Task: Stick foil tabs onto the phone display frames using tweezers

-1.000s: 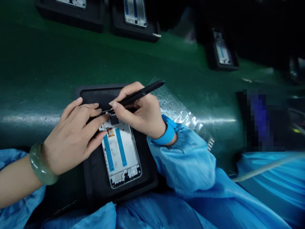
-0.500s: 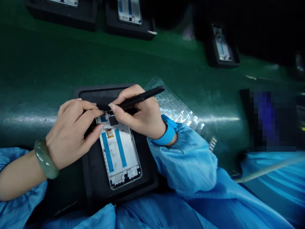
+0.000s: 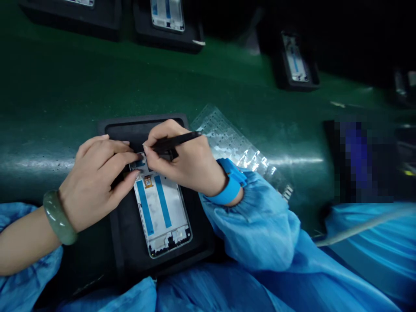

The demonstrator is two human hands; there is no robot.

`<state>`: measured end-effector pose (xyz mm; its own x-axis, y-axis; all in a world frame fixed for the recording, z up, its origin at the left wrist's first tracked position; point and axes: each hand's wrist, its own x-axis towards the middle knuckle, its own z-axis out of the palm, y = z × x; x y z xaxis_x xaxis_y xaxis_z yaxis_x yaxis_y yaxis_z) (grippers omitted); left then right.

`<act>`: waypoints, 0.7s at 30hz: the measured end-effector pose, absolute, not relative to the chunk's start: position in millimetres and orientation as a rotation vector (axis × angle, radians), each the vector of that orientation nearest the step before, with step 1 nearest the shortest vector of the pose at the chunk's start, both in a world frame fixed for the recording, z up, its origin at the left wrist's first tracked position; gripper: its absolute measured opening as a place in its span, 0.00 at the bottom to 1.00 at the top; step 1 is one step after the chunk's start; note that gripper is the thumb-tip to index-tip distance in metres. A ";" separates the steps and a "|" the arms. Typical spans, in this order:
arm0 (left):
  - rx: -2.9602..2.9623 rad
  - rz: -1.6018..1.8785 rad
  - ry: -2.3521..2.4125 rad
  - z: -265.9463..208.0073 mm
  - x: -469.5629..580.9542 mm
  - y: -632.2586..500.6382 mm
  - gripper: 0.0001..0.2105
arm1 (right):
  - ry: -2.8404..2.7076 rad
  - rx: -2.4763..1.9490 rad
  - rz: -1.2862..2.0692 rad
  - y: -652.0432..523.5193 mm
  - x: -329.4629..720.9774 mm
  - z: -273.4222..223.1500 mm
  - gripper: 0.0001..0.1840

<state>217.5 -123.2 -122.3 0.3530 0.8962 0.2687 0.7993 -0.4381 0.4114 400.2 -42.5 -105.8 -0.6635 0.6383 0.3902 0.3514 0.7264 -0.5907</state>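
A silver phone frame (image 3: 162,203) with two blue strips and a small orange flex connector (image 3: 148,182) lies in a black foam tray (image 3: 120,225). My left hand (image 3: 100,177), a green bangle at its wrist, grips the frame's upper left corner between thumb and index finger. In my right hand (image 3: 182,162) a slim black pen-shaped tool (image 3: 178,140) is pinched, its lower end at the frame's top edge. My fingers hide the tip and whatever it touches. A blue strap (image 3: 229,182) circles my right wrist.
A clear plastic sheet (image 3: 224,134) with rows of small pieces lies right of the tray. More phone frames sit in black trays at the back: one in the middle (image 3: 169,15), one farther right (image 3: 295,58). A person's blue sleeve (image 3: 373,234) and a pale cable (image 3: 367,227) are at right.
My right hand has moved a little left along the frame's top, and the tool's upper end has dropped lower. My left hand keeps its hold. The whole view has shifted slightly.
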 end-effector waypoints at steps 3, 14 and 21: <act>2.380 0.694 1.519 -121.9 217.6 -123.2 0.08 | -2.372 -0.879 0.578 -47.0 398.4 -104.1 0.03; 2.384 0.696 1.527 -122.8 217.1 -122.7 0.07 | -2.098 -0.839 0.979 -40.6 407.6 -116.7 0.05; 2.386 0.696 1.527 -122.7 216.7 -122.7 0.06 | -2.128 -0.883 0.846 -45.2 404.3 -115.0 0.02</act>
